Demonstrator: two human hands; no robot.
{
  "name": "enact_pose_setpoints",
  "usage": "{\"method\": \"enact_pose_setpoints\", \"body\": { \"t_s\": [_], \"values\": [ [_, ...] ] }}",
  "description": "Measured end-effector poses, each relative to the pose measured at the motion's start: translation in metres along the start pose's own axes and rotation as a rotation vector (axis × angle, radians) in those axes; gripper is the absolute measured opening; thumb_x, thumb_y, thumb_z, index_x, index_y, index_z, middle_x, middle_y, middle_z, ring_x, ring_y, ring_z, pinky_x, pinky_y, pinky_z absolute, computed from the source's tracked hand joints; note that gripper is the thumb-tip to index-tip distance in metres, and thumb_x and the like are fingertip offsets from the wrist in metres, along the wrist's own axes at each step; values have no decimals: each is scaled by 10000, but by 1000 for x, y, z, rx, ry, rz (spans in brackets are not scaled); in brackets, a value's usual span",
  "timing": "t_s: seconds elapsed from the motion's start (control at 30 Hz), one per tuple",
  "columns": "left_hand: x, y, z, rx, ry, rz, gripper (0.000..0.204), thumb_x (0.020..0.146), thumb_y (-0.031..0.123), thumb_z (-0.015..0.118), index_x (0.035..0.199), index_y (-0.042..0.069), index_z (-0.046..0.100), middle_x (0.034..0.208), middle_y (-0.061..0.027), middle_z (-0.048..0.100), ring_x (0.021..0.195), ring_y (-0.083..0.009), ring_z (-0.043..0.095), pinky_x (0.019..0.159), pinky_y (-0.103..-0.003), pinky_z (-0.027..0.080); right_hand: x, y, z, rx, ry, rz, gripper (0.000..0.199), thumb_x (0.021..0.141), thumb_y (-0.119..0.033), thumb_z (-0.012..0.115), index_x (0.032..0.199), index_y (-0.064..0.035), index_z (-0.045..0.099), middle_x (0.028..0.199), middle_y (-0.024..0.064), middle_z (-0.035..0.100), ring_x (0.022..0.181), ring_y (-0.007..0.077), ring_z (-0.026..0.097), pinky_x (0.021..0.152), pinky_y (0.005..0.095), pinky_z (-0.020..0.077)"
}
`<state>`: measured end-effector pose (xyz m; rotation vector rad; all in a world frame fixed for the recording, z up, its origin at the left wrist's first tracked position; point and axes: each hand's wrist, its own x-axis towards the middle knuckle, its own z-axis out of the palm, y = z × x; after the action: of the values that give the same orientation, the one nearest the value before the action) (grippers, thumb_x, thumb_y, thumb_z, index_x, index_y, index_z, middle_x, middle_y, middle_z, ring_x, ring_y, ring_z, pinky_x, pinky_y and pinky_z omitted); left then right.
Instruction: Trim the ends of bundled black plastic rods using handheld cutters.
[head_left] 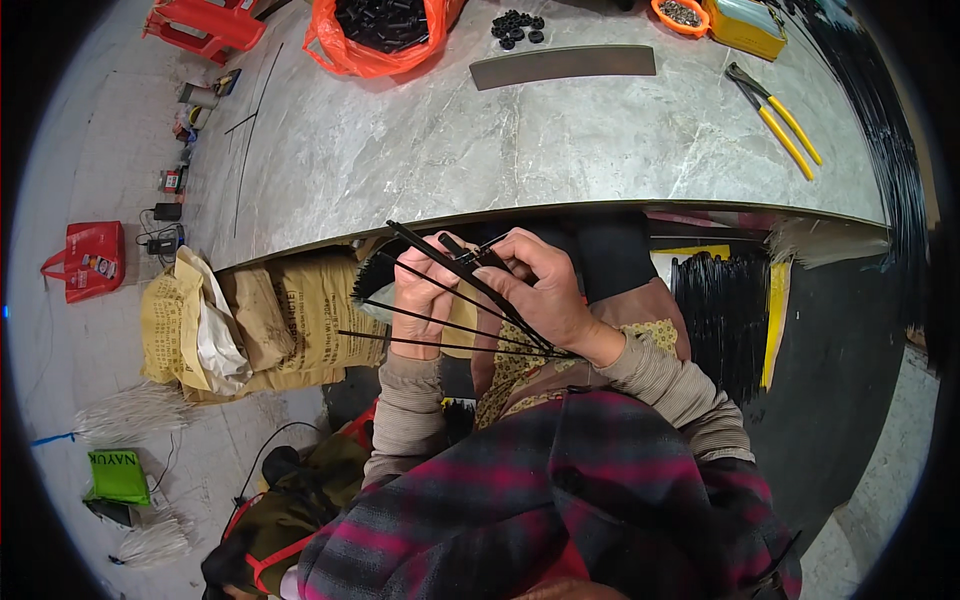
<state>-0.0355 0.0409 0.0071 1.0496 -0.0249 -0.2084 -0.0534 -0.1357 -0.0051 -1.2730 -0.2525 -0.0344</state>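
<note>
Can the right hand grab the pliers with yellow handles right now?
Probably not just yet: the right hand is busy holding black rods. The pliers lie uncovered on the grey tabletop, though, so a free right hand could likely get at them.

Black rods point(492, 297), magenta-and-black plaid garment point(480, 480)

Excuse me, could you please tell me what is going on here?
A person is handling thin black rods with both bare hands, in front of a grey table. The left hand and right hand meet at the rods' upper part; the rods come together near the right wrist and fan out leftward. On the table lie yellow-handled cutters and a flat dark strip.
</note>
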Motion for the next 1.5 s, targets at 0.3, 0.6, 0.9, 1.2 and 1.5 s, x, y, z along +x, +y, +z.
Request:
{"method": "enact_pose_setpoints", "body": {
  "t_s": [0.3,0.6,0.9,1.2,1.5],
  "values": [
    [3,-4,-8,-48,-47,-28,250,756,-48,755,982,-30,649,977,-88,619,895,-186,630,835,-289,528,2,-1,-2,168,-13,186,83,903,-19,684,953,-4,619,822,-49,569,662,-11,467,583,158,394],
    [7,-14,-16,-80,-99,-55,212,799,-4,762,986,-15,663,956,-65,625,899,-162,619,845,-262,514,12,8,-12,367,-136,302,221,898,-55,701,1034,-19,531,883,-4,611,794,30,577,708,188,482],
    [15,-26,-10,-89,-158,-26,213,948,119,620,1123,1,593,1013,-53,605,859,-133,615,766,-221,536,7,10,-18,421,-77,202,226,900,-37,702,1055,-9,541,932,20,621,830,40,586,733,196,495],
    [21,-14,0,18,-197,8,238,712,19,770,876,-8,601,863,-84,573,808,-198,607,717,-285,521,-2,5,-27,468,-155,235,162,929,-15,652,1059,7,558,988,24,608,910,62,589,808,211,489],
    [23,-10,4,-11,-219,-22,260,677,49,820,859,-32,653,831,-112,612,803,-216,616,714,-293,523,-2,1,-29,462,-135,237,102,935,-20,637,1016,13,583,959,-2,565,868,39,565,779,196,478]
  ]
}}
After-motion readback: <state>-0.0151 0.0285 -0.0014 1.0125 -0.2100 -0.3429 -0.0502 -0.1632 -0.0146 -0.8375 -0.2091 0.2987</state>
